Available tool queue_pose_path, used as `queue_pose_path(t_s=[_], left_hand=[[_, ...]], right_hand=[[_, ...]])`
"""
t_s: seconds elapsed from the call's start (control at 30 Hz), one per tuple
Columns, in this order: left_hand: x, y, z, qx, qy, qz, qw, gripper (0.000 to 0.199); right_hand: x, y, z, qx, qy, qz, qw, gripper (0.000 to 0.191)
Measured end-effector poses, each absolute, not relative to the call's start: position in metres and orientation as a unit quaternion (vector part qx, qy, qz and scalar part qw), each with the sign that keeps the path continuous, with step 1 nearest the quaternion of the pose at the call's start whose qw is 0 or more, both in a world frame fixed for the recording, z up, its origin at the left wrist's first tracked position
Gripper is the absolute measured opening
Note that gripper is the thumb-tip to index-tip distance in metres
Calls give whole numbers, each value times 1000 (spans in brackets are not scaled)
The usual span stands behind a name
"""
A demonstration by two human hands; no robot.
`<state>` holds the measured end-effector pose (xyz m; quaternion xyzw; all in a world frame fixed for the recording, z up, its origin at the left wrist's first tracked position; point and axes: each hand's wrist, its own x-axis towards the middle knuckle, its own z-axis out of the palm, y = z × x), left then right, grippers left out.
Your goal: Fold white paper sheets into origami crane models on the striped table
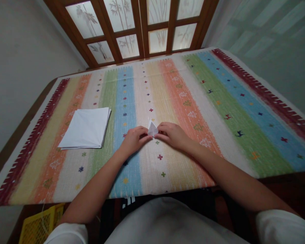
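Here it is, 2 grips pressed together: the left hand [134, 140] and right hand [172, 135] pinch a small folded white paper triangle [152, 129] from either side, tip up, over a coarse striped woven cloth [218, 101]. Left of the grip sits a squared stack of smooth white paper [85, 128], and open weave runs wide to the right.

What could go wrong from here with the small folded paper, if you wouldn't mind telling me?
The folded paper is held only by the fingertips of the left hand and right hand, so it might slip or crease unevenly. The woven cloth beneath looks soft and ribbed, which could give sharp folds poor support. The paper stack lies near the left hand and might get nudged.
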<state>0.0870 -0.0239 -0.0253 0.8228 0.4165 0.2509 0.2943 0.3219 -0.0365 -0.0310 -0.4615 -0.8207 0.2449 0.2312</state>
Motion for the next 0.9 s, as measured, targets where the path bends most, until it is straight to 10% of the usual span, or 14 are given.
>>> queue_pose_path(t_s=[0.9], left_hand=[[102,-28,-37,610,473,393,500,53]], right_hand=[[317,-36,-33,-508,-688,389,342,26]])
